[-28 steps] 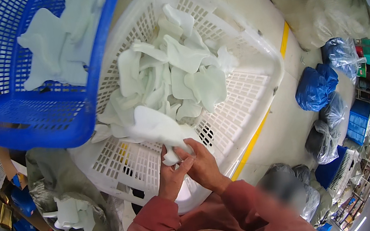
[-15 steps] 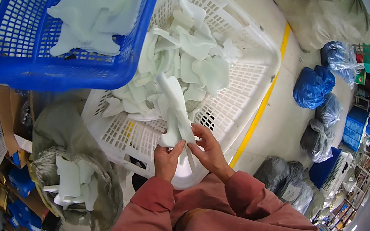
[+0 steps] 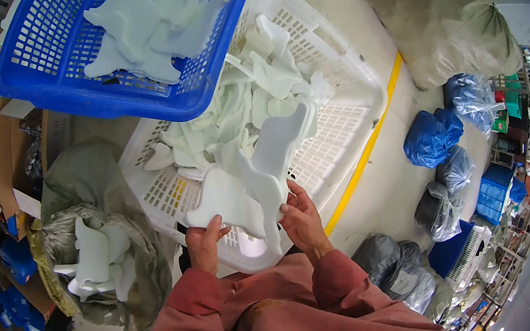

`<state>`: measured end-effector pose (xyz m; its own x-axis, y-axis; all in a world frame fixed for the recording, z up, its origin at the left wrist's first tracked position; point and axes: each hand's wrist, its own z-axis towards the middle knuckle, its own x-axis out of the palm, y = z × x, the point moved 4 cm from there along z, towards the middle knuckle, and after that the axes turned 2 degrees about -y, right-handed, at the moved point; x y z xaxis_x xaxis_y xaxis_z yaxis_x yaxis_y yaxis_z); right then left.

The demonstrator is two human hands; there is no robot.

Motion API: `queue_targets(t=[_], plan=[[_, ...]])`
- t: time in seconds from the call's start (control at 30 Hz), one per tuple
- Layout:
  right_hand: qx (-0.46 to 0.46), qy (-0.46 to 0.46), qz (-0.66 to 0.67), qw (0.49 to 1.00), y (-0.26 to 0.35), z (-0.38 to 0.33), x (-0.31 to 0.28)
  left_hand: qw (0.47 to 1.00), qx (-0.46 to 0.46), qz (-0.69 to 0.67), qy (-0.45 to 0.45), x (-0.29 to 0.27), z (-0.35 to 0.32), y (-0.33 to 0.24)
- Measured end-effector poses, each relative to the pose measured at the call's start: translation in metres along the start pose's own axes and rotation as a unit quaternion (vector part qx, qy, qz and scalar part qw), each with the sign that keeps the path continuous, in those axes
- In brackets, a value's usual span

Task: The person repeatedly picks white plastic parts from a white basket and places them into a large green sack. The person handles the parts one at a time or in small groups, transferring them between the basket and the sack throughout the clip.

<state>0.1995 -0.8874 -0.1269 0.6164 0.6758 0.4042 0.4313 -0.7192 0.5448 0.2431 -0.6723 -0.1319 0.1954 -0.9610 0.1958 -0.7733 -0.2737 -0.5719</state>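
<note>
My left hand (image 3: pixel 205 247) grips the lower left edge of a pale, smooth curved piece (image 3: pixel 223 199) with flared ends; its material cannot be made out. A second piece (image 3: pixel 272 144) of the same sort stands more upright beside it, pinched at its lower right edge by my right hand (image 3: pixel 304 221). The two pieces meet or overlap near their lower ends. Both are over the near part of a white plastic basket (image 3: pixel 337 136), where a heap of similar pieces (image 3: pixel 217 128) lies. More such pieces (image 3: pixel 151 27) lie in a blue basket (image 3: pixel 101 109) at upper left.
Left of the white basket, an open woven sack (image 3: pixel 143 256) contains similar pieces. Cardboard boxes (image 3: pixel 5 160) stand at far left. To the right run a yellow floor line (image 3: pixel 366 161), a large full sack (image 3: pixel 443 16), blue bags (image 3: pixel 430 138) and dark bags (image 3: pixel 378 255).
Held close together and upright before, the pieces are now spread apart with their broad faces showing. My left hand has moved left. The whole view has shifted slightly.
</note>
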Motion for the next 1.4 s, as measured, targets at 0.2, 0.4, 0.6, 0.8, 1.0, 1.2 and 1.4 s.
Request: queue_targets(t=[0.2, 0.4, 0.6, 0.8, 1.0, 1.2, 1.4], plan=[[-0.045, -0.008, -0.031, 0.998, 0.014, -0.009, 0.013, 1.0, 0.0, -0.015, 0.025, 0.006, -0.017, 0.003], [-0.222, 0.071, 0.008, 0.972, 0.118, -0.035, 0.086, 0.997, -0.034, -0.056, -0.03, -0.019, -0.045, 0.0], [-0.351, 0.149, -0.168, 0.909, 0.197, 0.013, 0.205, 0.996, 0.004, -0.088, -0.011, -0.049, -0.058, -0.006], [-0.382, 0.152, -0.247, 0.877, 0.197, 0.055, 0.267, 0.994, 0.006, -0.111, -0.002, -0.069, -0.057, -0.006], [-0.379, 0.143, -0.262, 0.876, 0.181, 0.012, 0.255, 0.989, 0.027, -0.144, -0.014, -0.083, -0.066, -0.027], [-0.183, 0.192, -0.38, 0.886, 0.045, -0.075, 0.203, 0.965, 0.112, -0.23, -0.056, -0.099, -0.075, -0.068], [-0.16, 0.123, -0.225, 0.953, 0.026, -0.082, 0.167, 0.97, 0.154, -0.131, -0.136, -0.144, -0.078, -0.083]])
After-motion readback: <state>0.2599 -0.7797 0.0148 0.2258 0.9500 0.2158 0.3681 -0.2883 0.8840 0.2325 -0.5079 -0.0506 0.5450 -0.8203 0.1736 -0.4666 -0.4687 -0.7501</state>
